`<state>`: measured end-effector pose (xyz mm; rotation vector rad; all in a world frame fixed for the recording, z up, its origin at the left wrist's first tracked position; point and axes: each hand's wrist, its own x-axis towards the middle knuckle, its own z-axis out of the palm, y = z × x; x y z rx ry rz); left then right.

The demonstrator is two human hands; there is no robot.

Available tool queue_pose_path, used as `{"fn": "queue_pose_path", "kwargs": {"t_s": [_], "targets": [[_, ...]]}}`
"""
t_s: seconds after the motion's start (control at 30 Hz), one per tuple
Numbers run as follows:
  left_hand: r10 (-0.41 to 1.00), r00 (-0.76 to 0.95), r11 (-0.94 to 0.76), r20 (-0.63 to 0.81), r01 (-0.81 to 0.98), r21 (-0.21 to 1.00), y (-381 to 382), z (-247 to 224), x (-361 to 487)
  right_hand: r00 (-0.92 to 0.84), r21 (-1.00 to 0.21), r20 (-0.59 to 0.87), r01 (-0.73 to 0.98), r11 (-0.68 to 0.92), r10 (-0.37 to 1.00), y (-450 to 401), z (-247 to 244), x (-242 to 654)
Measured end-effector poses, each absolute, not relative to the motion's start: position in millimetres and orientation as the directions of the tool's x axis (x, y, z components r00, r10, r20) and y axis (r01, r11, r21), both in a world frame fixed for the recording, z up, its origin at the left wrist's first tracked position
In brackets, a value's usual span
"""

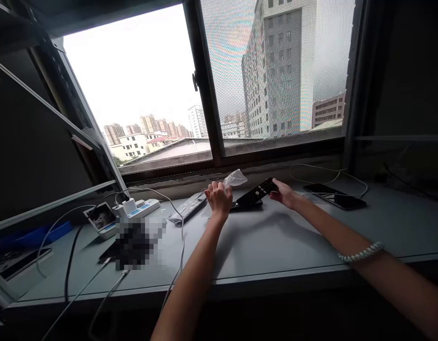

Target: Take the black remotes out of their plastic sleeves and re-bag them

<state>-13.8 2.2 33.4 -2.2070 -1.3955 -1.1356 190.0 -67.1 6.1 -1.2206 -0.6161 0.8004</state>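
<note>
My right hand [285, 194] grips one end of a black remote control [256, 192], held tilted above the table with its buttons facing up. The fingers of my left hand [219, 199] are curled round a clear plastic bag [236, 178], whose loose end sticks up past the knuckles. Beneath the held remote, another dark remote [252, 206] lies on the table, partly hidden by it. Just left of my left hand rests a dark item in a clear plastic sleeve [188, 207].
A black phone [334, 195] lies at the right, near a white cable. At the left stand a power strip [146, 207] with white plugs, a small picture stand [100, 218] and a blurred dark object [135, 244]. Several cables cross the table [276, 251] and hang over its front edge.
</note>
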Motion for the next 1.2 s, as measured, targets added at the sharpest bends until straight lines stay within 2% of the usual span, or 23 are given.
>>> {"fn": "queue_pose_path", "kwargs": {"t_s": [0.07,0.17,0.33,0.47,0.6,0.73,0.87,1.0,1.2], "targets": [[0.634,0.248,-0.483,0.732,0.866,0.125,3,32,-14,0.439,-0.965,0.016,-0.228,0.128,0.898,-70,8,180],[0.655,0.275,-0.46,0.704,0.884,0.083,5,31,-15,0.265,-0.964,0.027,-0.249,0.096,0.964,-75,10,172],[0.738,0.32,-0.419,0.594,0.908,0.03,8,25,-14,0.178,-0.978,0.007,-0.203,0.044,0.984,-78,9,174],[0.786,0.365,-0.423,0.499,0.906,0.003,5,21,-12,0.166,-0.988,0.03,-0.146,0.055,0.986,-75,5,178],[0.848,0.303,-0.358,0.435,0.933,0.047,3,21,-12,0.181,-0.998,0.049,-0.033,0.056,0.982,-76,5,182],[0.907,0.25,-0.291,0.34,0.954,0.073,2,25,-14,0.145,-0.992,-0.012,0.122,-0.03,0.989,-79,6,188],[0.917,0.265,-0.295,0.298,0.953,0.061,2,23,-13,0.143,-0.967,-0.081,0.23,-0.112,0.986,-79,6,191],[0.914,0.292,-0.323,0.283,0.944,0.068,5,20,-12,0.151,-0.952,-0.1,0.273,-0.139,0.983,-80,5,191],[0.904,0.32,-0.349,0.284,0.935,0.057,7,16,-11,0.166,-0.96,-0.046,0.267,-0.089,0.985,-81,3,190]]}}
